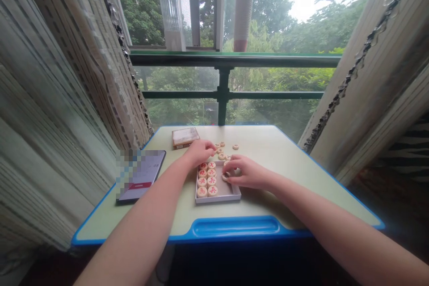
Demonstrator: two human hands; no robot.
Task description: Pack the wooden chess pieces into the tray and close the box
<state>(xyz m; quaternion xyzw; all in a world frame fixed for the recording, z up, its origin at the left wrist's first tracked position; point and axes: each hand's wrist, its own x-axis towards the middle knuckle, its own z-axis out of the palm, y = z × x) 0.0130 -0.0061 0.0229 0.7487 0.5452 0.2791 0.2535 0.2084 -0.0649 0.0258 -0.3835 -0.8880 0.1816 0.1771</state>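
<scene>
A shallow white box [218, 199] stands on the table, with round wooden Chinese chess pieces in its left half. Two columns of red-marked pieces [212, 181] lie there face up. Over the box's right half, the fingers of my right hand [247, 172] are closed on a dark-marked Chinese chess piece [225, 177]. My left hand [200, 152] is beyond the box's far left corner. Its curled fingertips meet at a Chinese chess piece [215, 151], partly covered by them. Several loose pieces [221, 156] lie scattered past the box's far edge.
A flat box lid [185, 136] lies at the back left. A tablet or phone [142, 181] with a lit screen rests at the left edge. The pale table [288, 214] has a blue rim and front groove [236, 227]. Curtains [63, 98] and a railing [241, 60] stand around it.
</scene>
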